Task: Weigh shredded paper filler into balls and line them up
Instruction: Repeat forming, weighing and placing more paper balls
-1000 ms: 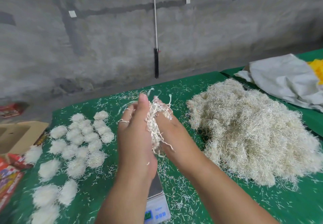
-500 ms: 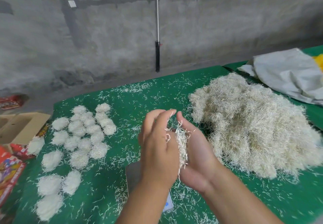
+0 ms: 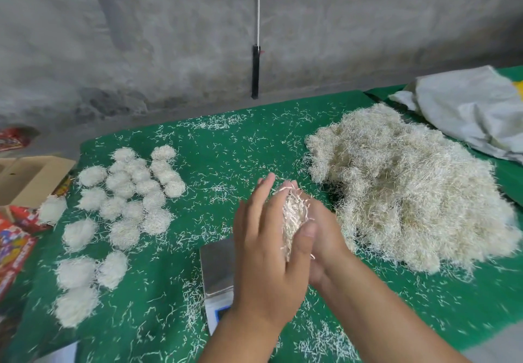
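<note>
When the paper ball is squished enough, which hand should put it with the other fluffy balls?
Probably the left hand. The finished white shredded-paper balls lie on its side of the green table cloth, while the right hand sits nearer the big loose paper pile. Both hands press the wad of shredded paper.
</note>
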The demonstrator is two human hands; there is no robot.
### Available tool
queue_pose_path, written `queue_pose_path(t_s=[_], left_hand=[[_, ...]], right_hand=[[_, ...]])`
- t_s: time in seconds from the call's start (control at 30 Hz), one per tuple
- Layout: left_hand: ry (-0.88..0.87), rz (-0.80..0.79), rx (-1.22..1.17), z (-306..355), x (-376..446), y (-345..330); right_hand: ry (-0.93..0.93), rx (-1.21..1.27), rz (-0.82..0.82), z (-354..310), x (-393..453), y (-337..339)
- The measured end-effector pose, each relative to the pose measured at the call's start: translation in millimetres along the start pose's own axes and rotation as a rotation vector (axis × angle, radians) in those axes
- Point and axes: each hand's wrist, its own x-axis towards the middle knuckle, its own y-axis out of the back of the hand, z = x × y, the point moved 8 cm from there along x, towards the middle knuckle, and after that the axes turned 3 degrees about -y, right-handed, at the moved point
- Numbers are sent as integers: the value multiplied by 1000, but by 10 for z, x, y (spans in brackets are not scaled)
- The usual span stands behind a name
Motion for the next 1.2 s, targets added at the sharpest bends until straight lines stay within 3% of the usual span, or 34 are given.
queue_pose_path(t_s=[0.1, 0.23, 0.3, 0.43, 0.53, 0.6, 0.8, 1.0, 1.2], left_hand=[[5, -26, 52, -134, -107, -172], [184, 159, 79, -602, -110, -48], [376, 199, -76, -950, -156, -23], [917, 351, -372, -1602, -470, -32], [1030, 373, -483, -1752, -631, -101], [1048, 320, -508, -1738, -767, -172], [1105, -160, -708, -1770, -1335, -557], [1269, -120, -536, -2322, -2379, -119], [1549, -219, -291, -2851, -3773, 542]], right_hand=[[-95, 106, -160, 175, -15, -104], [-288, 78, -189, 526, -53, -34], [-309, 15, -216, 640, -65, -35], [-368, -71, -164, 837, -34, 29], [-348, -224, -157, 975, -5, 134], [-323, -327, -66, 1070, 35, 324], [-239, -637, 119, 1208, 276, 1000], [-174, -931, 214, 1314, 818, 1174], [-78, -1226, 71, 1652, 1561, 603]])
